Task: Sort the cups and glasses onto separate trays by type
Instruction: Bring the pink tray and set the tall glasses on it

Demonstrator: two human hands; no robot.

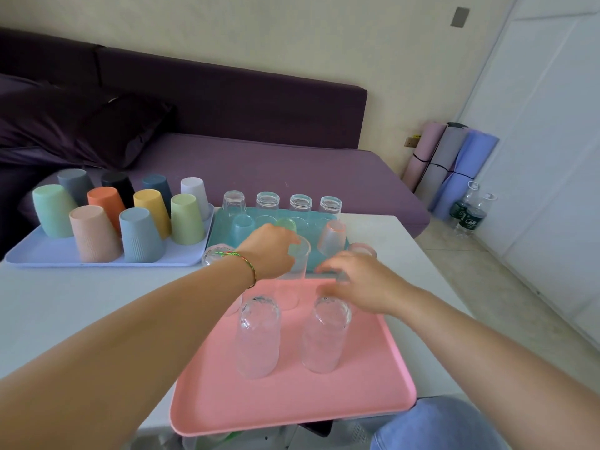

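On the pink tray (292, 407) two tall clear glasses stand upside down, one at the left (258, 336) and one at the right (326, 334). My left hand (271, 251) grips the top of a third tall clear glass (293, 280) at the tray's far edge. My right hand (360, 280), blurred, hovers with spread fingers just above the right glass, holding nothing. Behind it, the teal tray (224, 228) carries short clear glasses (300, 203) and tinted cups such as a peach one (332, 237). Several coloured plastic cups (94, 232) stand inverted on the lavender tray (39, 251).
All trays sit on a white table (65, 303). A clear glass (214, 254) and a pinkish cup (363, 250) stand beside the teal tray. A purple sofa (276, 164) lies behind. Rolled mats (454, 164) and water bottles (470, 212) are at the right wall.
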